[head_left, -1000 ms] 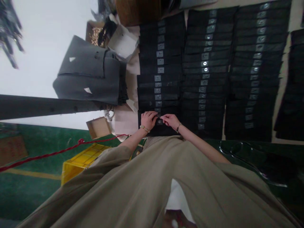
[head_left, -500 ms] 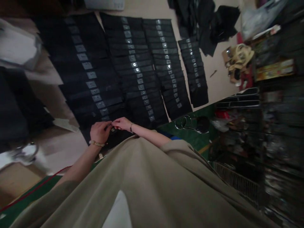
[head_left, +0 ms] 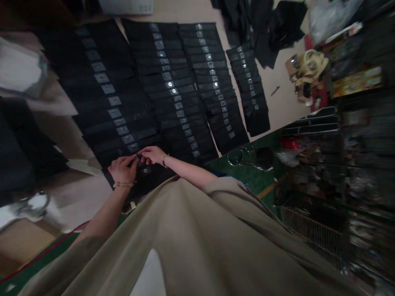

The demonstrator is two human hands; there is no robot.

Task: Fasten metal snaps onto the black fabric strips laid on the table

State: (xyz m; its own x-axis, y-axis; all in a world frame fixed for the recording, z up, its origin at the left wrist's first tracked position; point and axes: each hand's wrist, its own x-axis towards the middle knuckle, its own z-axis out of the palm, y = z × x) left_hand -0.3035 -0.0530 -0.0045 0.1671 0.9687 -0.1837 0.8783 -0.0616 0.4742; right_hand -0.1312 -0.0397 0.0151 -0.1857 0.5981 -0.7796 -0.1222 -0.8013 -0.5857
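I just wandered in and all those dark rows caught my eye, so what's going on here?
A person has both bare hands over the nearest end of a row of overlapping black pieces. The left hand and right hand meet at the fingertips, at a small pale patch; whatever they pinch is too small to tell. More such rows lie alongside on the table, each piece showing a pale patch.

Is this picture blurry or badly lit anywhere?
Head view: dim overall; the white box at left and the crowded dark shelves at right are smeared; small glints on the grey square labels; fingertips of both bare hands too soft to read.
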